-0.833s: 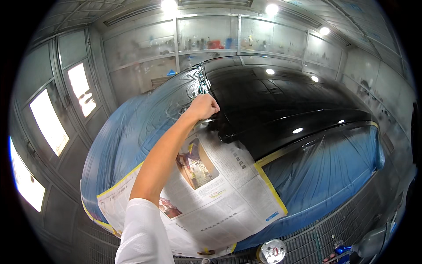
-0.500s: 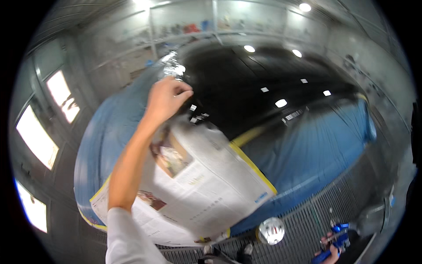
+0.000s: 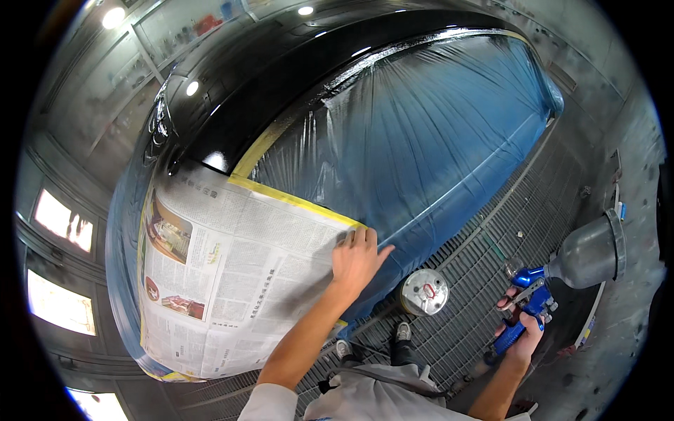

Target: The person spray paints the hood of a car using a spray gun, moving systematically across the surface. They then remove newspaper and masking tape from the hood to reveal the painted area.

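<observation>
As right hand (image 3: 528,337) grips one sprayer (image 3: 539,298), two shoes (image 3: 403,332)

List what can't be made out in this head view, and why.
All in the head view:
Left hand: palm hidden by the back of the hand.
Spray gun: handle partly covered by the right hand.
Grey cup: contents hidden by its wall.
Car: areas masked by newspaper and blue film.
</observation>
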